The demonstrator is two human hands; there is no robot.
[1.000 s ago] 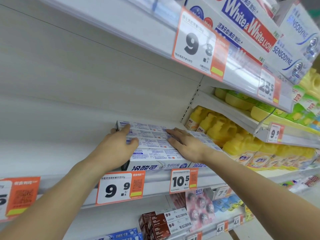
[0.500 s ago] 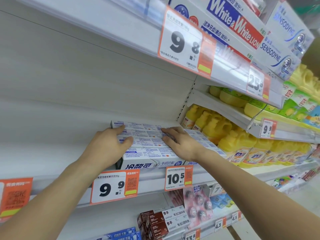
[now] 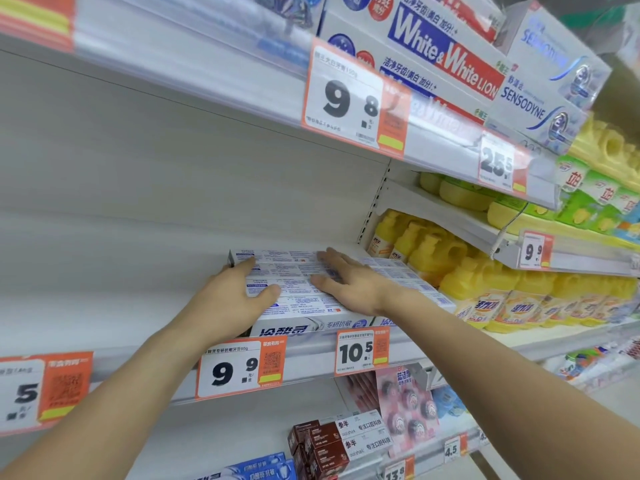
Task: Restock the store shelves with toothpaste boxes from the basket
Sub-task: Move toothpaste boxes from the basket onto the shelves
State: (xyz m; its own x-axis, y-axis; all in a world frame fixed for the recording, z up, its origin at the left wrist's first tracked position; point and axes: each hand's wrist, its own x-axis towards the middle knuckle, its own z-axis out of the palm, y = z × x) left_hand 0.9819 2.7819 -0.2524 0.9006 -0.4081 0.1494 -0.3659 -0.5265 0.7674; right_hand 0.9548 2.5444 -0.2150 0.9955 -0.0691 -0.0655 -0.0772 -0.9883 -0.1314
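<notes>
A: Store shelving, white, three tiers in view. Middle shelf (image 3: 311, 351): what stands on it?

B: One block of toothpaste boxes (image 3: 294, 299), white with blue print, laid flat side by side at the shelf's right end, front faces at the edge. To its left, bare shelf board.

A: Hands?

B: Left hand (image 3: 235, 299) lies on the block's left part, fingers straight and slightly apart, thumb out across the top, the outer fingers hidden over the left side. Right hand (image 3: 349, 285) lies flat on top, fingers spread and straight, pressing down. Neither pinches a box.

A: Price tags on that rail?

B: Orange-and-white tag reading 9.9 (image 3: 240, 368) below the left hand; tag reading 10.5 (image 3: 362, 351) below the right wrist; a partly cut-off one at far left.

A: Neighbours?

B: Yellow bottles (image 3: 450, 271) just beside the block, in the next bay to the right. Upper shelf: red-and-blue boxes (image 3: 446, 60) and Sensodyne boxes (image 3: 543, 98), with tags 9.8 and 25.5. Lower shelf: brown boxes (image 3: 322, 445) and a pink pack (image 3: 405, 407).

A: Basket?

B: Not in frame.
</notes>
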